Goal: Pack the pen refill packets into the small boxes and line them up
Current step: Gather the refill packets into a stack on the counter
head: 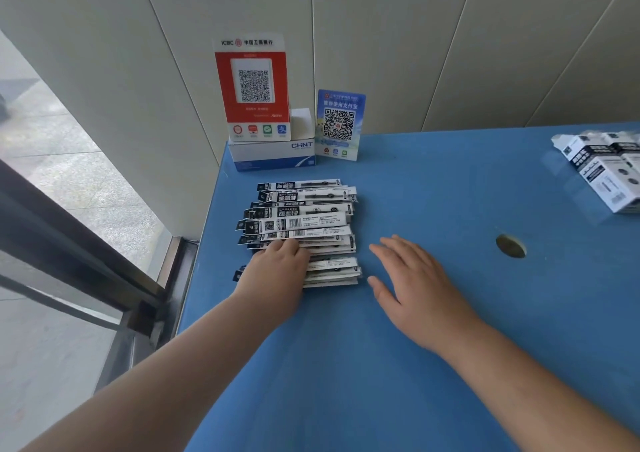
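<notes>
Refill packets fanned in a loose pile just in front of the CHNT box. Left hand rests on them, fingertips hidden, grip unclear. Right hand flat, fingers spread beside them. Light, slick, flexible sleeves: pinch a few mid-length, or they'll likely slide.

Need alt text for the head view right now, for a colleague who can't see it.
A person's left hand rests on a pile of pen refill packets on a blue table; the right hand hovers open beside it. Small boxes sit far right.
</notes>
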Motion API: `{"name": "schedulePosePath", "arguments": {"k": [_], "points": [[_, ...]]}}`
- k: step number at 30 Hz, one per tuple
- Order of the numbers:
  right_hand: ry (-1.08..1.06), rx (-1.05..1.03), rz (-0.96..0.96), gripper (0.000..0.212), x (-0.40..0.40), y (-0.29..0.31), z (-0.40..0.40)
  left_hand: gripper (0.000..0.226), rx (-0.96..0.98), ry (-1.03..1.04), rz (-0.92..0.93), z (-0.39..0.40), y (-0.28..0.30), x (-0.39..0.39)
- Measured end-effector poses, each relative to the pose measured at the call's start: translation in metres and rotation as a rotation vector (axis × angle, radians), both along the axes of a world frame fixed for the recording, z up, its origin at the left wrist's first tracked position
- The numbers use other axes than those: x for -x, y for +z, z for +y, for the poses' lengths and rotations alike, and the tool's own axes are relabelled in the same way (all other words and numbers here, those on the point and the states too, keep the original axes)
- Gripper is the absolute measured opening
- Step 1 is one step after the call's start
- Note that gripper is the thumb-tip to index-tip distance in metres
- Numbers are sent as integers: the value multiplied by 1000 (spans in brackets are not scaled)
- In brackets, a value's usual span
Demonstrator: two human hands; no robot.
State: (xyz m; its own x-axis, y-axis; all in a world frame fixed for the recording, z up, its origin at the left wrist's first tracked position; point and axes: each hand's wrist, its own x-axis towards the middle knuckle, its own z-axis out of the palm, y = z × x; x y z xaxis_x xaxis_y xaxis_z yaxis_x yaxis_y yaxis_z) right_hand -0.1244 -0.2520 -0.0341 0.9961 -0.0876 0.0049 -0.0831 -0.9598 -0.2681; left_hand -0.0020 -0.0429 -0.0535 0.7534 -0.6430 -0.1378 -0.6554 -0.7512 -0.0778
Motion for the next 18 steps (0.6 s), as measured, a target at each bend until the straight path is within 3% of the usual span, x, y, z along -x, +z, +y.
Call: {"name": "schedulePosePath", "arguments": {"k": [8,18], "points": [[-20,-31,21,48,1,0,-11,33,-71,2,34,3,-1,-4],[-16,-32,-21,42,1,-3,-12,25,74,37,86,12,-3,-3]]}}
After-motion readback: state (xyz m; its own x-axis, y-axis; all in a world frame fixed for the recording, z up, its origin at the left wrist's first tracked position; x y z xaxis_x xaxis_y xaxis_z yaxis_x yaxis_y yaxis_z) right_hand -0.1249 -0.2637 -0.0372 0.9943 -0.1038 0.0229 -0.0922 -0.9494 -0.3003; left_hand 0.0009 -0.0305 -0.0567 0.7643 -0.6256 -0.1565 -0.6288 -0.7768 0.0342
